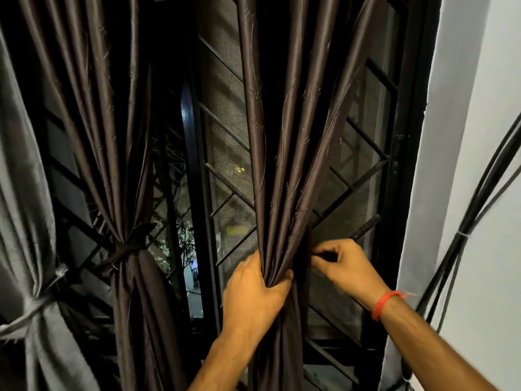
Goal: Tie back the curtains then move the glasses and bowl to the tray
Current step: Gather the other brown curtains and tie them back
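A dark brown curtain [284,142] hangs in front of the window, gathered into a bunch at waist height. My left hand [255,289] grips that bunch, thumb wrapped over the folds. My right hand [342,263], with a red band on its wrist, pinches something dark and thin at the curtain's right edge; what it is I cannot make out. To the left, a second brown curtain [124,170] is tied at its middle with a brown tie-back [124,251]. A grey curtain [25,210] at the far left is tied too. Glasses, bowl and tray are out of view.
Behind the curtains stands a black window grille [225,193] with mesh and diagonal bars. A white wall [462,165] rises on the right, with a bundle of black cables [468,221] running down it.
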